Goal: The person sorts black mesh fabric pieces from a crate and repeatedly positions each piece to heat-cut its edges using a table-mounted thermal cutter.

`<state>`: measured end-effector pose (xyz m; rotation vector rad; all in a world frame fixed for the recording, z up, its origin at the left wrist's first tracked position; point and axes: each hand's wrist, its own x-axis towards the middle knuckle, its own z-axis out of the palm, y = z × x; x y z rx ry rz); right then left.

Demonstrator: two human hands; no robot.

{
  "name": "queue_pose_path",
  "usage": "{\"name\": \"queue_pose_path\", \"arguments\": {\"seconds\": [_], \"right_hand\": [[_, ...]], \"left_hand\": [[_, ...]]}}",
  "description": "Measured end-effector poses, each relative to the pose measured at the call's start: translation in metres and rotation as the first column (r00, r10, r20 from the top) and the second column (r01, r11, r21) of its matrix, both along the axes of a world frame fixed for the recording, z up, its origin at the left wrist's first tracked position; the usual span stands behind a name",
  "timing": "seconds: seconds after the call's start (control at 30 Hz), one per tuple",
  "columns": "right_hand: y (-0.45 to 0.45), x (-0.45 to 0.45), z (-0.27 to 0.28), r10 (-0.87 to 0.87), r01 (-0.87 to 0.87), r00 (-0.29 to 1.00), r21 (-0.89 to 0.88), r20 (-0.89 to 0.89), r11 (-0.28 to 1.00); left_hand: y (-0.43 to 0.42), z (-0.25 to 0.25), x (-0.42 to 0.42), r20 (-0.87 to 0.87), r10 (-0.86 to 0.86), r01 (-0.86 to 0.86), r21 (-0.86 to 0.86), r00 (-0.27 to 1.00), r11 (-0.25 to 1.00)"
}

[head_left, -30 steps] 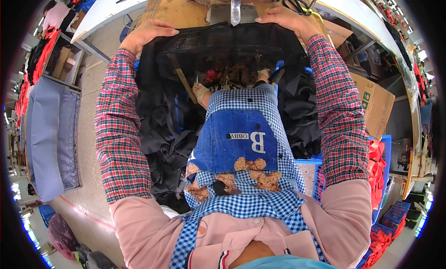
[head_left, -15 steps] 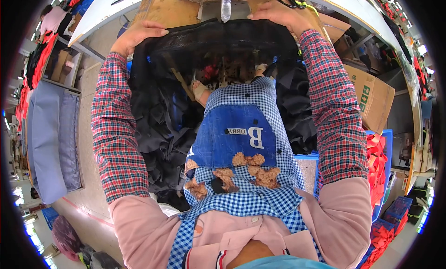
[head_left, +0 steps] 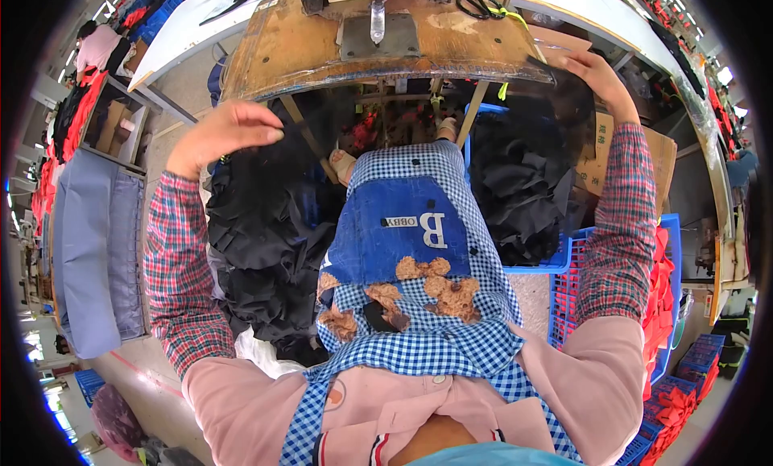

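My right hand (head_left: 596, 78) is closed on an edge of black mesh fabric (head_left: 573, 103), beyond the right end of the worktable. The thin cloth hangs below the fingers, partly see-through, over a heap of black fabric pieces (head_left: 519, 184) in a blue basket (head_left: 538, 266). On the other side, my left hand (head_left: 225, 134) hovers left of the table's front edge. Its fingers are loosely bent with the thumb close beneath, and no cloth is visible between them. Under it lies another large pile of black fabric (head_left: 270, 240).
The wooden worktable (head_left: 306, 55) has a metal plate (head_left: 380, 37) set in it below a machine part (head_left: 377, 19). Dark scissors (head_left: 481, 5) lie at its back right. A cardboard box (head_left: 636, 156) and a blue crate (head_left: 670, 224) of red fabric stand to the right.
The black mesh no longer spans the table's front edge between both hands. It has moved right with my right hand. My left hand has come down and off the cloth.
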<state>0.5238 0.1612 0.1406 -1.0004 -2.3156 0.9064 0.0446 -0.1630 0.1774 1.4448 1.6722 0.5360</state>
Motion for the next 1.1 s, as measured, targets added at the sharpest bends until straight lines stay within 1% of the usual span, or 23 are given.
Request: {"name": "queue_pose_path", "arguments": {"seconds": [0.07,0.1,0.13,0.17,0.2,0.3,0.37,0.4,0.43,0.5,0.53,0.57,0.6,0.67,0.7,0.77,0.8,0.83,0.9,0.93,0.97,1.03,1.1], "right_hand": [[0.009,0.012,-0.002,-0.131,0.103,0.982,0.191,0.139,0.976],[-0.014,-0.011,0.008,0.010,-0.007,1.000,0.200,-0.016,0.980],[-0.017,-0.030,0.005,-0.001,-0.001,0.997,-0.029,-0.081,1.000],[-0.020,-0.049,0.001,-0.027,-0.010,0.990,-0.257,-0.141,0.966],[-0.037,-0.075,0.001,0.024,-0.094,0.980,-0.350,-0.200,0.932],[-0.053,-0.150,-0.006,0.125,-0.263,0.949,-0.505,-0.289,0.822],[-0.043,-0.198,-0.026,0.111,-0.260,0.954,-0.581,-0.279,0.771],[-0.048,-0.213,-0.023,0.276,-0.332,0.943,-0.574,-0.186,0.748],[-0.059,-0.226,-0.013,0.433,-0.401,0.897,-0.575,-0.089,0.713],[-0.098,-0.233,0.007,0.667,-0.497,0.745,-0.668,-0.002,0.554],[-0.111,-0.237,-0.004,0.776,-0.699,0.629,-0.408,0.038,0.587],[-0.125,-0.238,-0.016,0.849,-0.842,0.513,-0.116,0.127,0.526],[-0.147,-0.233,-0.005,0.885,-0.827,0.445,-0.316,0.137,0.465],[-0.163,-0.221,-0.004,0.913,-0.857,0.356,-0.320,0.201,0.405],[-0.162,-0.209,0.009,0.924,-0.869,0.312,-0.326,0.222,0.372],[-0.128,-0.161,0.030,0.823,-0.734,0.564,-0.494,-0.062,0.466],[-0.104,-0.126,0.033,0.699,-0.672,0.701,-0.458,-0.140,0.582],[-0.089,-0.104,0.038,0.550,-0.587,0.805,-0.431,-0.223,0.685],[-0.112,-0.105,0.047,0.608,-0.625,0.777,-0.085,-0.162,0.776],[-0.130,-0.108,0.050,0.630,-0.623,0.766,0.095,-0.124,0.776],[-0.157,-0.123,0.045,0.672,-0.667,0.739,0.093,-0.050,0.740],[-0.190,-0.140,0.037,0.716,-0.720,0.694,0.057,0.077,0.692],[-0.192,-0.140,0.037,0.706,-0.711,0.695,-0.019,0.134,0.703]], "left_hand": [[-0.006,-0.003,0.020,0.041,-0.045,0.045,-0.007,0.998,0.999],[-0.005,-0.004,0.030,0.025,-0.078,0.077,0.022,0.997,0.997],[-0.004,-0.006,0.041,0.009,-0.112,0.111,0.048,0.994,0.993],[-0.003,-0.009,0.050,-0.008,-0.144,0.144,0.073,0.990,0.987],[-0.001,-0.016,0.057,0.032,-0.148,0.144,0.095,0.988,0.985],[-0.001,-0.020,0.079,0.014,-0.185,0.184,0.072,0.983,0.980],[-0.004,-0.017,0.090,0.008,-0.178,0.177,0.058,0.984,0.982],[-0.005,-0.017,0.093,0.007,-0.172,0.172,0.052,0.985,0.984],[-0.006,-0.018,0.095,0.006,-0.167,0.167,0.045,0.986,0.985],[-0.011,-0.020,0.098,0.005,-0.124,0.123,0.100,0.992,0.987],[-0.014,-0.022,0.101,0.028,-0.088,0.084,0.134,0.996,0.987],[-0.015,-0.025,0.104,0.053,-0.055,0.045,0.172,0.997,0.984],[-0.016,-0.026,0.106,0.085,-0.059,0.044,0.171,0.995,0.984],[-0.016,-0.023,0.110,0.143,-0.072,0.048,0.167,0.987,0.985],[-0.017,-0.018,0.107,0.029,-0.159,0.153,0.155,0.987,0.976],[-0.021,-0.005,0.093,-0.186,-0.332,0.352,0.088,0.925,0.932],[-0.023,0.008,0.088,-0.257,-0.394,0.414,0.024,0.882,0.910],[-0.022,0.013,0.089,-0.219,-0.354,0.379,0.082,0.909,0.922],[-0.018,0.017,0.097,-0.126,-0.269,0.290,0.192,0.955,0.937],[-0.007,0.026,0.112,-0.210,-0.281,0.327,0.236,0.937,0.915],[0.002,0.025,0.130,-0.227,-0.239,0.304,0.317,0.944,0.898],[0.018,0.013,0.152,-0.161,-0.297,0.337,0.402,0.941,0.851],[0.013,0.012,0.154,-0.059,-0.302,0.300,0.390,0.952,0.871]]}}
